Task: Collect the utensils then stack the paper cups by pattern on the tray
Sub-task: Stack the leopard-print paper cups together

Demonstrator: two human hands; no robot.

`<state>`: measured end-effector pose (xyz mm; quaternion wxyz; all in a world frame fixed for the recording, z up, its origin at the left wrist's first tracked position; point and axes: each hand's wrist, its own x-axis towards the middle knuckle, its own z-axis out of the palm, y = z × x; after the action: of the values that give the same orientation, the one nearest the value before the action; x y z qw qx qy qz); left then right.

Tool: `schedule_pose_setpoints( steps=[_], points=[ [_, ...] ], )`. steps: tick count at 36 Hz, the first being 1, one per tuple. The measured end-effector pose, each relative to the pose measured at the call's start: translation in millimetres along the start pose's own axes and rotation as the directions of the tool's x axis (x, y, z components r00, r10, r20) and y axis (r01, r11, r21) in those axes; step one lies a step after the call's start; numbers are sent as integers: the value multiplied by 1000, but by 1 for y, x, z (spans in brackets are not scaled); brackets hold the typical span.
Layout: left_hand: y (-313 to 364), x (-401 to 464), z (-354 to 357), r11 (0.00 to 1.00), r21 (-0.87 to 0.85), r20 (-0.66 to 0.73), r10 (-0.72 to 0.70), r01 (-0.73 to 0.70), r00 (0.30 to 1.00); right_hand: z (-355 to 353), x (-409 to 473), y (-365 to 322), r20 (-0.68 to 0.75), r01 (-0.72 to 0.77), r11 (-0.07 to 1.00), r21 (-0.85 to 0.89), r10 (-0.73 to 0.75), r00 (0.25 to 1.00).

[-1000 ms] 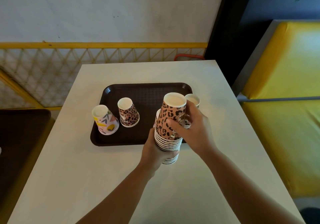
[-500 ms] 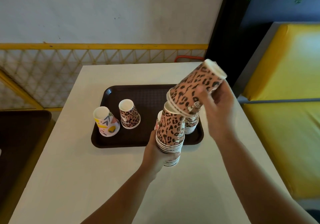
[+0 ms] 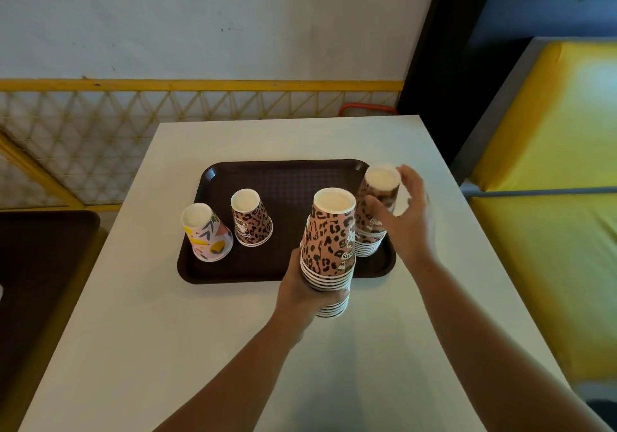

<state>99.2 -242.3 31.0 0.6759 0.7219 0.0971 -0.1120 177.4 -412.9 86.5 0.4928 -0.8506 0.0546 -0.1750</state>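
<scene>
The left hand (image 3: 302, 293) is gripping the leopard stack (image 3: 329, 251); the right hand (image 3: 405, 218), half-open, is seating a leopard cup (image 3: 379, 194) on the tray (image 3: 287, 178) pile, needing release next

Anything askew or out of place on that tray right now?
Only the leopard stack at the tray's right edge: the top cup under the right hand sits tilted, not fully seated. The floral cup, the small leopard stack and the tray look fine. No spills.
</scene>
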Motion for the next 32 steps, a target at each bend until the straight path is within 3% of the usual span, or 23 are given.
schedule_pose_setpoints(
  steps=[3, 6, 9, 13, 25, 32],
  points=[
    [1, -1, 0, 999, 33, -10, 13, -13, 1000, -5, -15, -17, -52, 78, 997, 8, -78, 996],
    [1, -3, 1, 999, 46, -18, 28, -27, 999, -6, -33, -31, 68, 182, 981, 72, -187, 980],
    [0, -4, 3, 998, 62, -22, 32, -31, 999, 0, -50, -35, 244, 168, 984, 58, -177, 954],
    [2, -7, 5, 996, 85, -24, 39, -37, 999, 6, -61, -36, 312, 93, 994, 55, -106, 944],
    [1, -13, 1, 990, 118, -7, 82, -80, 997, 4, -61, -45, 197, 64, 990, 125, -88, 976],
    [-5, -9, -3, 992, 121, -37, 44, -40, 998, -8, -36, -64, 83, 17, 939, 344, -49, 995]
  ],
)
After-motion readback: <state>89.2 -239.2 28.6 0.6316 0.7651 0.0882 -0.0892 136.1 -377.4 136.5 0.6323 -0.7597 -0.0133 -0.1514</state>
